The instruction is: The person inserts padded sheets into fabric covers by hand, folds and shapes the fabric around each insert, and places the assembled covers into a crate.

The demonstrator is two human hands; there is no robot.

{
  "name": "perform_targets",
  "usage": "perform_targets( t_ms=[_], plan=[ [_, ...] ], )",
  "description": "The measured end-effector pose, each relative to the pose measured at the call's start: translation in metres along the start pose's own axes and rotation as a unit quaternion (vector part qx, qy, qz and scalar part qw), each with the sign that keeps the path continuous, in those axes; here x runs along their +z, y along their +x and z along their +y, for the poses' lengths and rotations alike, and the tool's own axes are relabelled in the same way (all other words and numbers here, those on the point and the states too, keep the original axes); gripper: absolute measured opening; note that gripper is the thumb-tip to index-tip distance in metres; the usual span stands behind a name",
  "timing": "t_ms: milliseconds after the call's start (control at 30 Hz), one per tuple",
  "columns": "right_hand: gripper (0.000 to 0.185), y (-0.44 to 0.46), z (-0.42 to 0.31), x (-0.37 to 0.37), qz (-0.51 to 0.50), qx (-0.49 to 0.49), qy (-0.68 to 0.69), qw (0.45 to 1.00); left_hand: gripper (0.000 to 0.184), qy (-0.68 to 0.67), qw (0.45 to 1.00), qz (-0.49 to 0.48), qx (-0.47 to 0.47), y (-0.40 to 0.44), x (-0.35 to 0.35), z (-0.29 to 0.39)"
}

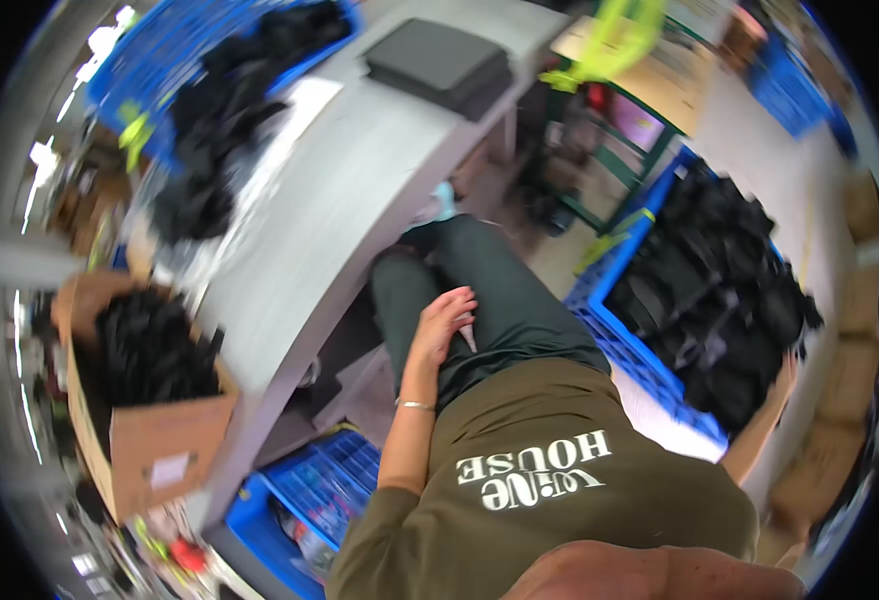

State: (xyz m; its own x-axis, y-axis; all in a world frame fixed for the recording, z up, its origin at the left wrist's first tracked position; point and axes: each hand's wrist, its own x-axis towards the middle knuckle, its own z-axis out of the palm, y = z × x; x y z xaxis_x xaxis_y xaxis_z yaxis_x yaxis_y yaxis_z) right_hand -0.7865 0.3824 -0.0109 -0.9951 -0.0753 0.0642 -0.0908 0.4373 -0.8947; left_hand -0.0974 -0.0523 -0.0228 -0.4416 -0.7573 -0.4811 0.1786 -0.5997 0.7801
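My left hand (445, 318) rests on my lap over dark trousers, its fingers loosely extended and the thumb apart; I see nothing held in it. Out to the right, my right hand (785, 380) reaches to the edge of a heap of black fabric-like pieces (704, 285). That heap fills a blue plastic crate (649, 368) beside me. Blur and the pieces obscure my right fingers, so whether they grip one of them is unclear.
A grey table (309, 215) runs along my left, bearing a dark flat block (437, 62). Beyond it stand a blue crate (149, 60) of black items and a cardboard box (159, 440) with more. Below the table sits another blue bin (259, 525). Cartons (844, 380) line the right.
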Motion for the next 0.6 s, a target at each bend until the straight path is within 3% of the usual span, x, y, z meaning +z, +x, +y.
perform_targets(
  t_ms=[100,167,200,233,300,400,467,500,567,600],
  plan=[
    [0.056,0.004,0.035,0.021,0.061,-0.119,-0.349,0.928,0.043,-0.009,1.000,0.011,0.010,-0.001,0.002,-0.001],
    [0.057,-0.016,0.036,0.080,0.006,-0.214,-0.369,0.904,0.041,-0.018,0.999,0.008,0.039,-0.011,0.006,0.017],
    [0.049,-0.043,0.003,0.112,-0.169,-0.116,-0.248,0.947,0.039,-0.021,0.996,0.015,0.080,-0.016,0.006,0.028],
    [0.049,-0.065,-0.001,0.147,-0.109,-0.211,-0.345,0.908,0.036,-0.023,0.992,0.020,0.120,-0.021,0.006,0.041],
    [0.052,-0.114,-0.049,0.208,-0.170,-0.243,-0.365,0.882,0.030,0.020,0.973,0.071,0.221,-0.029,-0.006,0.080],
    [0.054,-0.181,-0.112,0.278,-0.204,-0.380,-0.276,0.859,0.025,0.047,0.931,0.211,0.295,-0.030,-0.055,0.143],
    [0.049,-0.234,-0.176,0.309,-0.265,-0.432,-0.201,0.839,0.025,0.137,0.865,0.318,0.363,-0.011,-0.118,0.188],
    [0.049,-0.255,-0.205,0.318,-0.303,-0.440,-0.165,0.829,0.025,0.236,0.795,0.380,0.410,-0.004,-0.147,0.213],
    [0.049,-0.294,-0.245,0.339,-0.313,-0.559,-0.168,0.750,0.026,0.412,0.617,0.489,0.459,0.014,-0.208,0.257],
    [0.048,-0.307,-0.253,0.353,-0.360,-0.552,-0.143,0.739,0.026,0.485,0.514,0.536,0.462,0.023,-0.236,0.275]
  ],
)
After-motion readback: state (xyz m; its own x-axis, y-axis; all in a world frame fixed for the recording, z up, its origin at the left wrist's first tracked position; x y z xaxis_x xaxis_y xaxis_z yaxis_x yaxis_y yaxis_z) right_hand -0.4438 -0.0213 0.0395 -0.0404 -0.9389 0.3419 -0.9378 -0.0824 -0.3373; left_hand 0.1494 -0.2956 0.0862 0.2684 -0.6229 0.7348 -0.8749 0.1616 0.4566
